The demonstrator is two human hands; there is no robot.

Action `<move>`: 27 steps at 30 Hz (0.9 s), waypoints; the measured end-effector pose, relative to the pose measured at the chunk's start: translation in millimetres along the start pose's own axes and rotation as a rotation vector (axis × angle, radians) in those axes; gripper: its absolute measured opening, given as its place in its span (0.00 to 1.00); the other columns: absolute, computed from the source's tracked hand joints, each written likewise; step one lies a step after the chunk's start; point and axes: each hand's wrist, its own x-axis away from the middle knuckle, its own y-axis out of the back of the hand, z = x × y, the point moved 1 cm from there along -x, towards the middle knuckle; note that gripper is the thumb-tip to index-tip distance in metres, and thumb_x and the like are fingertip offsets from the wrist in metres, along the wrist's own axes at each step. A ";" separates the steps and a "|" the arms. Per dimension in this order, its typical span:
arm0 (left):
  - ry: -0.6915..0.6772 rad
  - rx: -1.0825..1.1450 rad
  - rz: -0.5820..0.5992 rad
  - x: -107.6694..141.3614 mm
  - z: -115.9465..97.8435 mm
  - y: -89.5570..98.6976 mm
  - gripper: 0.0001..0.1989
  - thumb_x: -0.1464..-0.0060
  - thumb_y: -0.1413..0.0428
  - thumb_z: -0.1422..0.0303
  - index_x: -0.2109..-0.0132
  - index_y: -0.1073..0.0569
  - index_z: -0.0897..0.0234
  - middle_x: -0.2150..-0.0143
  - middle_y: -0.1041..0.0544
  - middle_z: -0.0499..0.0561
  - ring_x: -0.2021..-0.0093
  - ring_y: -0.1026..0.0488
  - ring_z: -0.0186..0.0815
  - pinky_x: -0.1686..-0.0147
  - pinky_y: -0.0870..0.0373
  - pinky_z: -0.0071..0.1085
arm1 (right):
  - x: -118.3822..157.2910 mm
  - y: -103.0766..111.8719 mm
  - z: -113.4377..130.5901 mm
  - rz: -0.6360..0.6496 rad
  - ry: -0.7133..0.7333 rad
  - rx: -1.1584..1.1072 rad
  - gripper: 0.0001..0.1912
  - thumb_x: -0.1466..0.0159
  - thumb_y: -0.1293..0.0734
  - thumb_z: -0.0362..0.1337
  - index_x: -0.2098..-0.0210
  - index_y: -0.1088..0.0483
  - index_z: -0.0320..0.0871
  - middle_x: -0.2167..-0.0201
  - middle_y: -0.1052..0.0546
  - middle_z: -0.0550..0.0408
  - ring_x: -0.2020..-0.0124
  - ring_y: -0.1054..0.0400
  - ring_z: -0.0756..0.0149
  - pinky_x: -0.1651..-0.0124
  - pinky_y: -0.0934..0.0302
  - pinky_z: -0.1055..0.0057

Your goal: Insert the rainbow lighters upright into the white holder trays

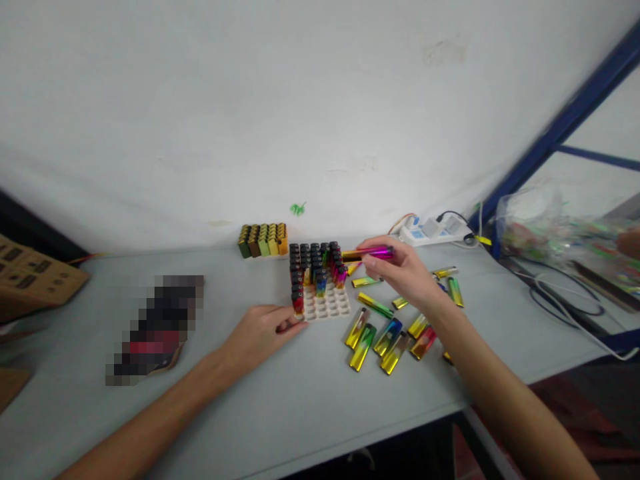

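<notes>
A white tray [327,308] with small compartments stands mid-table, its back and left part filled with upright black-topped coloured tubes [315,257]. My left hand [265,330] lies at the tray's front left corner, its fingers closed against the edge. Between the thumb and fingers of my right hand [403,270] is a pink and gold tube [377,253], held level just right of the upright ones. Several shiny gold, green, blue and red tubes [391,335] lie loose on the table to the right of the tray.
A block of green and yellow tubes [263,240] stands by the wall. A power strip [435,231] with cables is at the back right, near a blue frame [530,133] and plastic bags [535,213]. At left are a blurred dark object [157,327] and cardboard boxes [37,277].
</notes>
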 end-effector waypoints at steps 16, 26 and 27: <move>-0.043 -0.010 -0.023 1.1 6.5 -7.1 0.20 0.33 0.45 0.58 0.72 0.28 0.64 0.78 0.28 0.44 0.78 0.34 0.28 0.75 0.39 0.23 | 14.8 -40.5 -12.2 0.337 -0.184 -0.301 0.17 0.30 0.33 0.50 0.49 0.31 0.46 0.63 0.24 0.53 0.64 0.29 0.66 0.57 0.31 0.65; -0.043 0.012 -0.028 1.4 3.0 -3.8 0.20 0.33 0.45 0.58 0.73 0.30 0.63 0.78 0.29 0.43 0.78 0.35 0.27 0.76 0.41 0.23 | 13.6 -61.2 -32.7 -0.050 -0.211 0.028 0.30 0.33 0.37 0.61 0.78 0.46 0.47 0.84 0.48 0.66 0.82 0.56 0.74 0.79 0.60 0.73; -0.041 0.012 -0.026 0.9 2.0 -2.9 0.21 0.32 0.46 0.58 0.73 0.30 0.63 0.78 0.30 0.43 0.78 0.35 0.27 0.76 0.41 0.23 | 14.0 -61.9 -34.6 -0.067 -0.196 0.085 0.29 0.34 0.36 0.60 0.79 0.47 0.47 0.84 0.48 0.66 0.81 0.55 0.74 0.79 0.60 0.72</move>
